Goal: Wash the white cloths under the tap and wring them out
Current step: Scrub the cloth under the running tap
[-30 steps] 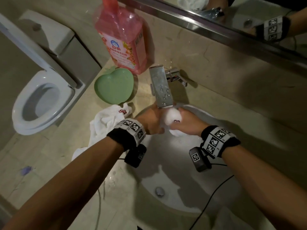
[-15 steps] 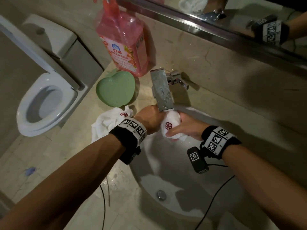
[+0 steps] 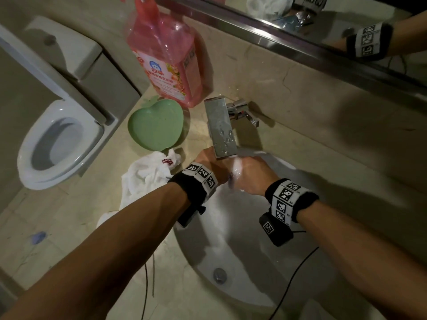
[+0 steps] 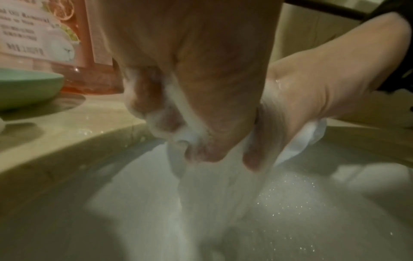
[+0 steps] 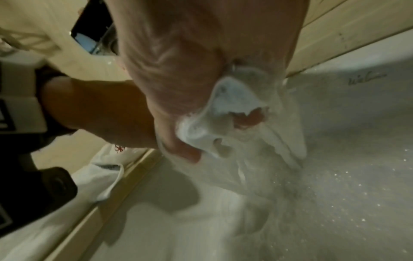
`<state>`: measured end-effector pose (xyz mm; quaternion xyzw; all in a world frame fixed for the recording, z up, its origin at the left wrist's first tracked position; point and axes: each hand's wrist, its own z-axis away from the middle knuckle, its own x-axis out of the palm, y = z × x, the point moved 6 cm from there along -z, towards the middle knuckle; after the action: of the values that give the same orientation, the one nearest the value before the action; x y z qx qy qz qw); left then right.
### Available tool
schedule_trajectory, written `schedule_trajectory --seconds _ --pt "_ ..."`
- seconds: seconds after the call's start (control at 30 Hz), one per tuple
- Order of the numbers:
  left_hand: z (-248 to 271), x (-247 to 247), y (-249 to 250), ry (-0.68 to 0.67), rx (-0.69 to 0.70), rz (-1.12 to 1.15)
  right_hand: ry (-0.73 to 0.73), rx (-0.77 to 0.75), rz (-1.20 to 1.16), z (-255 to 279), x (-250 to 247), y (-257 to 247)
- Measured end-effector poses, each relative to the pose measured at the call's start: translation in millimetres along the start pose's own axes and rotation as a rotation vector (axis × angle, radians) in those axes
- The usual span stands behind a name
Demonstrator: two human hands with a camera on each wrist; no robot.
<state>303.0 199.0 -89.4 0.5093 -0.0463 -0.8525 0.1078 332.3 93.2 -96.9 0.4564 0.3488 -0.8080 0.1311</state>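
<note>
Both my hands squeeze one wet white cloth (image 3: 236,170) under the chrome tap (image 3: 222,130), over the white basin (image 3: 242,250). My left hand (image 3: 213,163) grips its left end, and the cloth (image 4: 178,123) shows between the curled fingers. My right hand (image 3: 250,175) grips the other end, with cloth (image 5: 214,120) bulging from the fist. Water streams down off the cloth into the basin in both wrist views. A second white cloth (image 3: 147,174) with a red flower mark lies crumpled on the counter left of the basin.
A green heart-shaped dish (image 3: 156,128) and a big pink soap bottle (image 3: 166,58) stand on the beige counter left of the tap. A toilet (image 3: 57,144) is at far left. A mirror (image 3: 300,19) runs above. The basin's drain (image 3: 219,274) lies near me.
Both hands have closed in tighter round the cloth under the spout, so its red flower mark and most of the white no longer show from the head view.
</note>
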Motion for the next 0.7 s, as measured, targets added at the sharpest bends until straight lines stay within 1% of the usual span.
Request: schedule_trajectory --seconds 0.13,0.23,0.33,0.4,0.43,0.47,0.5,0.57,0.6,0.63,0.7 --pt "-2 10 4 0.037 0.026 -0.014 -0.001 0.019 0.055 2 9 4" --pt "-3 0 19 0.125 0.150 -0.016 0.034 0.042 0.080 4 8 6" --pt "0 0 18 0.033 0.103 0.013 0.062 -0.007 0.142 7 3 3" --pt "-2 -4 18 0.044 0.135 0.082 0.085 -0.038 0.162 8 -4 1" --pt "-3 -5 18 0.025 0.142 0.105 0.096 -0.043 0.136 8 -8 1" --pt "-2 -5 16 -0.021 0.141 0.121 0.085 -0.040 0.078 9 -11 3" --pt "0 -4 12 -0.064 0.132 0.157 0.052 -0.022 -0.006 8 -11 7" --pt "8 -5 5 -0.095 0.144 0.236 -0.051 0.036 -0.237 9 -8 15" --pt "13 -6 2 -0.070 0.166 0.258 -0.076 0.039 -0.334 11 -8 18" --pt "18 -10 1 -0.043 0.188 0.299 -0.066 0.031 -0.380 12 -7 20" --pt "31 -20 -3 -0.011 0.201 0.391 -0.044 0.069 -0.356 16 -7 27"
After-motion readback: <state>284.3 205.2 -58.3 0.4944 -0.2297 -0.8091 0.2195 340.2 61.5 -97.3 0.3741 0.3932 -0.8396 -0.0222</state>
